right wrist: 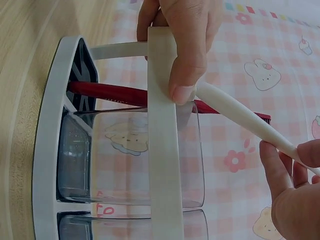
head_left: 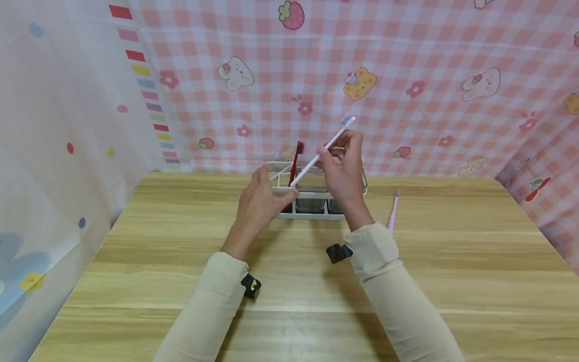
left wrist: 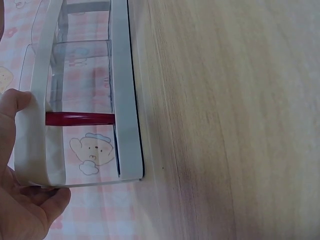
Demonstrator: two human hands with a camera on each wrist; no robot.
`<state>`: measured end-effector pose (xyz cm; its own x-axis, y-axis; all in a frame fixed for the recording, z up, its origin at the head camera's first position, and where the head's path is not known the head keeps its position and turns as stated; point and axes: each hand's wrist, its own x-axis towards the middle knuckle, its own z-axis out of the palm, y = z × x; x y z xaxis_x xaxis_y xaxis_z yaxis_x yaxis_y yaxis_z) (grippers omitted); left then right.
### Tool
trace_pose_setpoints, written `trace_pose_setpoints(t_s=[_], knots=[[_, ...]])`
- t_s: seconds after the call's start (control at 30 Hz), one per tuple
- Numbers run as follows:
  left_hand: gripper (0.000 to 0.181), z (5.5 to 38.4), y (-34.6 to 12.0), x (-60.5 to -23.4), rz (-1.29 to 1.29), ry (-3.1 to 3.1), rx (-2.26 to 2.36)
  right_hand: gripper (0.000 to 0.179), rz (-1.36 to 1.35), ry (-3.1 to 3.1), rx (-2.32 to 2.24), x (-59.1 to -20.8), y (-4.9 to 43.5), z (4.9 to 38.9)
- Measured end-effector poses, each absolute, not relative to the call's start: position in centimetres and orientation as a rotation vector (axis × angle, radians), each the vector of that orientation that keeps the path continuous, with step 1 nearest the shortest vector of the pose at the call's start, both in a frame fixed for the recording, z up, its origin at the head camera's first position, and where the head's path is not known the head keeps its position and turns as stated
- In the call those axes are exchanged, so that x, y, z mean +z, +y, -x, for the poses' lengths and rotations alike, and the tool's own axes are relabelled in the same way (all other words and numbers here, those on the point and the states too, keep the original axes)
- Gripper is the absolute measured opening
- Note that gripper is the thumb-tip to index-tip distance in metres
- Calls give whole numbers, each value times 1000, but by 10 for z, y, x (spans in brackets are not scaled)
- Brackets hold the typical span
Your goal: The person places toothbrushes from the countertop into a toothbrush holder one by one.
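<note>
A white toothbrush holder [head_left: 316, 195] stands near the table's back edge, with clear cups [right wrist: 125, 170] in its frame. My left hand [head_left: 259, 200] grips its left end, thumb on the upper front rail, as the left wrist view also shows. Between thumb and fingers, my right hand [head_left: 345, 173] pinches a white toothbrush [head_left: 316, 158]. Its bristle head points up to the right, while the handle's lower end is at the holder's top rail, close to my left thumb. A red toothbrush [right wrist: 107, 92] leans in the left compartment, its foot on the base.
On the table [head_left: 289, 311], right of the holder, lies a light purple toothbrush [head_left: 393, 211], partly behind my right sleeve. A pink checked curtain [head_left: 271, 100] hangs right behind the table. Black wrist cameras [head_left: 339, 253] sit at both cuffs.
</note>
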<state>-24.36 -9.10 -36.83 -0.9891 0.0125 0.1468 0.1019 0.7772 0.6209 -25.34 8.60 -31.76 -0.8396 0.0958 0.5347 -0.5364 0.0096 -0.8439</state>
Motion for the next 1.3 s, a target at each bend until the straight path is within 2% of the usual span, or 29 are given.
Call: trace_pose_setpoints(t_s=[1.3], knots=[[98,244,-92,-369,108,-2811,-1020,30,-615,-2036,1511,-331,67,249]])
